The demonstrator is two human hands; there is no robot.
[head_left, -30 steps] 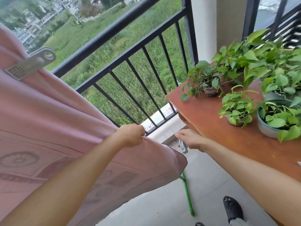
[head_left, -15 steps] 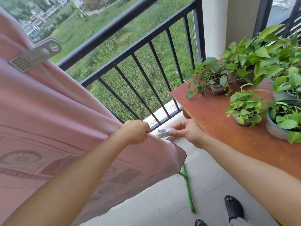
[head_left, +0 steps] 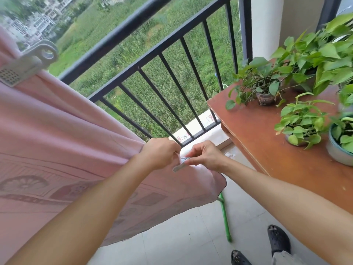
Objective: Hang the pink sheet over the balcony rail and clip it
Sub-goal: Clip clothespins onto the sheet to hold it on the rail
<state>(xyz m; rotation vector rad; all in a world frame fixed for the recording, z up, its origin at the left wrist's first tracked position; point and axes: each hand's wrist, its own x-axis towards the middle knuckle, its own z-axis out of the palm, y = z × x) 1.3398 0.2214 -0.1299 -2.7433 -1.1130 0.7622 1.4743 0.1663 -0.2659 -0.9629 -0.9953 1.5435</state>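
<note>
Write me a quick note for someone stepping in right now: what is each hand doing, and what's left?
Left hand: gripping a bunched edge of the pink sheet.
Right hand: pinching a small grey clip beside that edge.
Done: sheet draped over the balcony rail; one large clip already on at upper left.
Left: close the small clip on the held edge; whether it bites yet is unclear.

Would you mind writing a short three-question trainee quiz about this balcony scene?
1. True or false: a grey clip already sits on the pink sheet at the upper left.
2. Which hand pinches the small clip: A the left hand, B the right hand?
3. Fill in: the potted plants stand on a ____ table.

Key: 1 true; 2 B; 3 brown wooden.
</note>
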